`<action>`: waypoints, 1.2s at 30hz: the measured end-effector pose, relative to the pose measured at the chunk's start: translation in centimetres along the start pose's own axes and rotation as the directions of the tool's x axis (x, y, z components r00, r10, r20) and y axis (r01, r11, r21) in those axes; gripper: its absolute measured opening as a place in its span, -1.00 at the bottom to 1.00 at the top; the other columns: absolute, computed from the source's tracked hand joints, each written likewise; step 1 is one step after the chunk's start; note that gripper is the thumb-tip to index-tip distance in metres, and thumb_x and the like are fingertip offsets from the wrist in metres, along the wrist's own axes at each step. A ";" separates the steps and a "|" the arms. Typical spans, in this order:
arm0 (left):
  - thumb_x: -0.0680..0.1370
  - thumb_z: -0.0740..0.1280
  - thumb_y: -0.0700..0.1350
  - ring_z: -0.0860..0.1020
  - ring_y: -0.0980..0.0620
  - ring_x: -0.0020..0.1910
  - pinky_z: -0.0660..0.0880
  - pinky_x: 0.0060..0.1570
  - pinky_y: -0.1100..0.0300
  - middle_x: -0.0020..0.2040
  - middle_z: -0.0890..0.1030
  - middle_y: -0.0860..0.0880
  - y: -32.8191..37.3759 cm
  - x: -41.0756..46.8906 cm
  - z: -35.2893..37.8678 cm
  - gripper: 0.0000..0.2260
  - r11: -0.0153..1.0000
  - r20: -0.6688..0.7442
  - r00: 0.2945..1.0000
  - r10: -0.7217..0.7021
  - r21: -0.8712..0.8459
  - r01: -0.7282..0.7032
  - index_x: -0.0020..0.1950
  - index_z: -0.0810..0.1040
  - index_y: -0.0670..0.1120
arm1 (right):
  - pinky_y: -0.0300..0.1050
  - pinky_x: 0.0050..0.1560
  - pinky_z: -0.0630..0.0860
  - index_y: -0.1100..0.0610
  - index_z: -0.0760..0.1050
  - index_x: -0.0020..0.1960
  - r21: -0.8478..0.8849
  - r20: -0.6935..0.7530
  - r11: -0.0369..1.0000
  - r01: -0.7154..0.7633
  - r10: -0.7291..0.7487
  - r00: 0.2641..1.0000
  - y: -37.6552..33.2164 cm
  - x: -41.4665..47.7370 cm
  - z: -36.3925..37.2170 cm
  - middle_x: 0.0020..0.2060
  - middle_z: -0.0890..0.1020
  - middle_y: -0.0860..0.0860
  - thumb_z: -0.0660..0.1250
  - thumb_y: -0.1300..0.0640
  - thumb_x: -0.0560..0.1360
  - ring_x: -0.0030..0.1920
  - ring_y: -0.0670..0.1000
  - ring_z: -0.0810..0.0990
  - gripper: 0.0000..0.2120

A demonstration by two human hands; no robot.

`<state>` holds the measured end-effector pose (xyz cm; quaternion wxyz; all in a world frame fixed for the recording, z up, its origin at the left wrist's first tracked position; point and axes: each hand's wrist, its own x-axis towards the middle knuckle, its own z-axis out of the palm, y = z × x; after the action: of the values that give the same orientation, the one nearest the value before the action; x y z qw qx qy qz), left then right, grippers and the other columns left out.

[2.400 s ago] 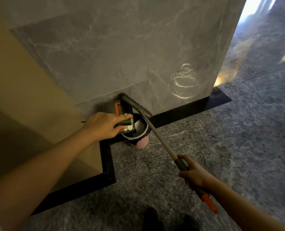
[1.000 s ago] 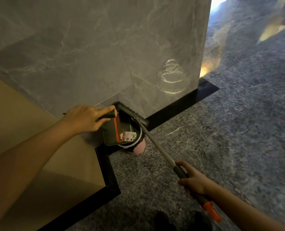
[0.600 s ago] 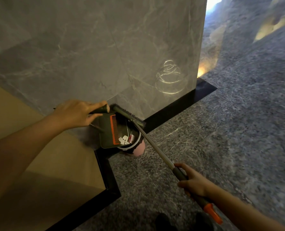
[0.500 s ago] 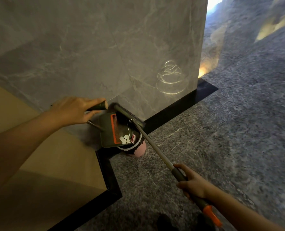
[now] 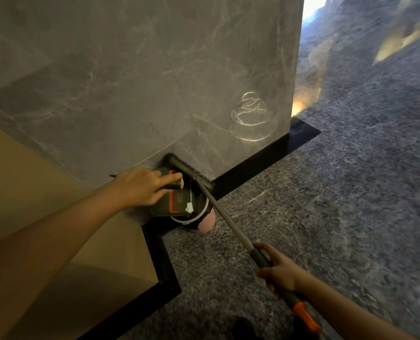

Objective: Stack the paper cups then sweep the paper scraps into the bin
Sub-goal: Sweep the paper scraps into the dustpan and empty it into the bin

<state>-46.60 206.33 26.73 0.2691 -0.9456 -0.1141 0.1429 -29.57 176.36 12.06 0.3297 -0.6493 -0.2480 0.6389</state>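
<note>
Dustpan [image 5: 179, 204], one, gripped by left hand [image 5: 142, 187], tilts over one bin [image 5: 205, 224]; right hand [image 5: 280, 271] grips one broom [image 5: 228, 223].

A grey marble wall [image 5: 155, 69] was seen at the left, edged by black skirting [image 5: 265, 155]. The speckled floor [image 5: 351, 192] was lit from far right.

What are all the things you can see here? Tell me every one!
Floor: one, grey, speckled, underfoot.
Wall: one, grey marble, ahead.
Bin: one, pink, on the floor at the wall's foot.
Dustpan: one, dark green with orange comb, tipped over the bin.
Paper scraps: few, white, at the dustpan's lower edge.
Broom: one, grey handle, orange end, head near the wall.
Left hand: one, grips the dustpan's handle.
Right hand: one, grips the broom's handle.
</note>
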 end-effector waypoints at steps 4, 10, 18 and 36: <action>0.63 -0.04 0.19 0.55 0.02 -0.12 0.31 -0.32 0.19 0.09 0.54 0.03 0.9 1.1 -0.1 -0.51 0.986 0.070 0.986 0.152 0.058 -0.156 0.54 -0.07 0.19 | -0.18 -0.54 0.44 -0.06 0.17 0.40 0.058 -0.007 0.998 -0.003 0.004 1.000 0.0 -0.3 -0.4 -0.22 0.48 0.16 0.23 0.36 0.51 -0.50 -0.02 0.43 -0.43; 0.60 0.17 0.13 0.62 -0.13 -0.07 0.50 -0.24 0.09 0.17 0.60 -0.06 -0.7 1.6 -1.4 -0.51 0.990 -0.112 0.993 -0.043 -0.135 0.027 0.50 0.12 0.18 | -0.17 -0.54 0.44 -0.07 0.17 0.40 0.083 -0.014 0.997 0.012 -0.010 1.000 0.2 -0.7 -0.2 -0.21 0.48 0.17 0.23 0.37 0.52 -0.49 -0.01 0.43 -0.41; 0.55 0.26 0.11 0.59 -0.25 -0.16 0.50 -0.27 0.06 0.03 0.64 -0.19 -4.2 2.7 -6.1 -0.54 0.883 -0.182 0.918 -0.352 -0.388 0.262 0.45 0.33 0.13 | -0.23 -0.56 0.42 -0.08 0.20 0.37 0.063 -0.074 0.995 0.073 -0.068 0.995 0.6 -2.0 -0.9 -0.18 0.51 0.15 0.27 0.37 0.48 -0.56 -0.07 0.45 -0.41; 0.55 0.32 0.07 0.54 -0.31 0.03 0.51 -0.06 -0.07 0.16 0.57 -0.25 -4.3 10.1 -9.6 -0.56 0.609 -0.227 0.792 -0.567 -0.762 0.218 0.42 0.38 0.08 | -0.27 -0.65 0.36 -0.04 0.24 0.27 0.118 -0.356 0.985 0.123 -0.074 0.932 1.6 -5.6 -4.3 -0.31 0.44 0.10 0.22 0.46 0.47 -0.63 -0.10 0.41 -0.46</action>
<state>-34.59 208.29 34.80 -0.0671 -0.9291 -0.3051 -0.1980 -25.80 170.62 14.44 0.4444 -0.7150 -0.1728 0.5113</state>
